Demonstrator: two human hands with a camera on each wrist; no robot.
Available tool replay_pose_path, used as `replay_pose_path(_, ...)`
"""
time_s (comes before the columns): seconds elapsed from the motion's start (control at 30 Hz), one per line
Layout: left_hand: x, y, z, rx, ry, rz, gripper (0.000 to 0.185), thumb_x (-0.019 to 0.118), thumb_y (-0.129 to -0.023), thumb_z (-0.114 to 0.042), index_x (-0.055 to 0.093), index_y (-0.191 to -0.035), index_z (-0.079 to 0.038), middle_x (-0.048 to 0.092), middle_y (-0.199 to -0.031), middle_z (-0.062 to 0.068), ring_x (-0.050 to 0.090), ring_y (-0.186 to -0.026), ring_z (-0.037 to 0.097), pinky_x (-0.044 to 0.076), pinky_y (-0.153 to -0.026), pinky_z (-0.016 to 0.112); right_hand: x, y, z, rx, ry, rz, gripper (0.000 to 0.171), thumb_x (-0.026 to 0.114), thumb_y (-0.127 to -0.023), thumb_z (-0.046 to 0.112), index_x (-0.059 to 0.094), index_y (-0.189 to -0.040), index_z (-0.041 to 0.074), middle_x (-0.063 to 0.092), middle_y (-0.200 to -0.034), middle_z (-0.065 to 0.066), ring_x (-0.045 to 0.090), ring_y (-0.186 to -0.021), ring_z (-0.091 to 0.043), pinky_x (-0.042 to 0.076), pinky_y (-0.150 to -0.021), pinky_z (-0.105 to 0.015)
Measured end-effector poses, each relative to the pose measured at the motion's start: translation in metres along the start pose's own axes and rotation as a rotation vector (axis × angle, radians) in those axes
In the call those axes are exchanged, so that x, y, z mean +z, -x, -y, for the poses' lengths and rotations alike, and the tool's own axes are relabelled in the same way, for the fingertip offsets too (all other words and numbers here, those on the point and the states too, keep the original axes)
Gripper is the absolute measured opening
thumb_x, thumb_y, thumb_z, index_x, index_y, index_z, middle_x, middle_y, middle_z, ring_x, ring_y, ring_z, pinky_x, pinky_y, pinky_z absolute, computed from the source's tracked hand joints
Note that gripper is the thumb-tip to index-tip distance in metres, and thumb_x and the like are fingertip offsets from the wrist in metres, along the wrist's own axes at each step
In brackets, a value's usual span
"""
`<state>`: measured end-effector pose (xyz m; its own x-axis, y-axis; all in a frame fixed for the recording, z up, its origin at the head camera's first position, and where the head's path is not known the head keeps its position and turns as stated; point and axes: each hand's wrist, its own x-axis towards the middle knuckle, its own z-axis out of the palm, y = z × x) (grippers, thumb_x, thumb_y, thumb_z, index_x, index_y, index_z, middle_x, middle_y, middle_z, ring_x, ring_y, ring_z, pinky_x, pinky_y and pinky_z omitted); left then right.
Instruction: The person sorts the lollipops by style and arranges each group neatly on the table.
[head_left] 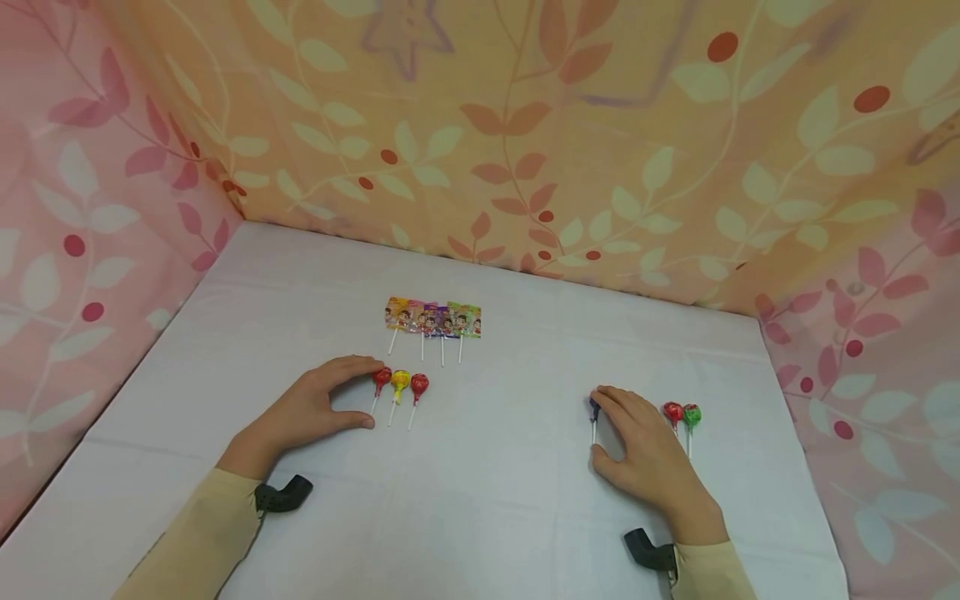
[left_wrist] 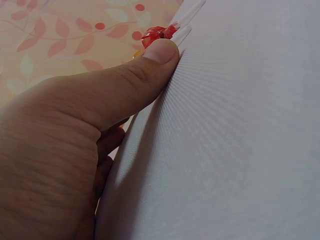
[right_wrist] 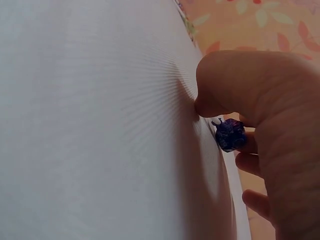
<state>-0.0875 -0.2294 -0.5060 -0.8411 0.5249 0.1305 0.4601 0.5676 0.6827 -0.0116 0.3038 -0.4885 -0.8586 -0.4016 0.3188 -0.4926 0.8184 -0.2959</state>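
My left hand (head_left: 318, 408) lies at the left of a row of ball lollipops, its fingertips touching the head of the left red lollipop (head_left: 380, 377). Its thumb is spread low, by the stick end. Right of that come a yellow lollipop (head_left: 400, 382) and another red lollipop (head_left: 419, 384). My right hand (head_left: 645, 450) has its fingertips at a dark blue lollipop (right_wrist: 230, 135), with the thumb apart near the lower stick. Behind that hand are a red lollipop (head_left: 672, 412) and a green lollipop (head_left: 692, 414), their sticks partly hidden.
Several flat wrapped lollipops (head_left: 433, 320) overlap in a row farther back. All lie on a white-covered table (head_left: 480, 517). Patterned curtains (head_left: 525, 133) rise along the back and both sides.
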Motion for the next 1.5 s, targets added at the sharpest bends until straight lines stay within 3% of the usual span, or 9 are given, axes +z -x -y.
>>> replay_pose_path(0.57, -0.001, 0.000, -0.001, 0.010, 0.005, -0.003, 0.086, 0.101, -0.078, -0.038, 0.063, -0.155, -0.028, 0.061, -0.156, -0.007, 0.053, -0.147, 0.023, 0.045, -0.122, 0.047, 0.002, -0.001, 0.005, 0.013, 0.031, 0.004, 0.073, 0.078, -0.079, 0.020, 0.063, -0.148, 0.000, 0.063, -0.150, -0.015, 0.058, -0.139, -0.038, 0.044, -0.115, -0.055)
replay_pose_path(0.93, 0.000, -0.001, 0.001, 0.004, 0.028, -0.001, 0.085, 0.100, -0.079, -0.039, 0.063, -0.155, -0.029, 0.061, -0.156, -0.007, 0.053, -0.147, 0.023, 0.046, -0.121, 0.051, 0.007, -0.009, 0.017, 0.012, 0.018, 0.040, 0.078, 0.079, -0.081, 0.024, 0.058, -0.152, -0.002, 0.060, -0.154, -0.016, 0.055, -0.144, -0.036, 0.043, -0.118, -0.055)
replay_pose_path(1.03, 0.001, -0.001, 0.002, 0.002, 0.029, 0.001, 0.085, 0.100, -0.079, -0.041, 0.062, -0.155, -0.029, 0.061, -0.156, -0.007, 0.053, -0.148, 0.023, 0.047, -0.119, 0.057, 0.010, -0.012, 0.020, 0.001, 0.018, 0.032, 0.078, 0.079, -0.081, 0.024, 0.059, -0.151, -0.002, 0.060, -0.153, -0.016, 0.055, -0.143, -0.036, 0.043, -0.118, -0.055)
replay_pose_path(1.5, 0.002, -0.001, 0.004, -0.010, 0.016, 0.005, 0.086, 0.099, -0.080, -0.044, 0.062, -0.156, -0.028, 0.060, -0.157, -0.004, 0.052, -0.148, 0.025, 0.046, -0.119, 0.059, 0.019, -0.027, 0.039, -0.065, -0.002, 0.032, 0.076, 0.079, -0.084, 0.028, 0.060, -0.151, -0.001, 0.062, -0.152, -0.014, 0.056, -0.143, -0.034, 0.042, -0.121, -0.053)
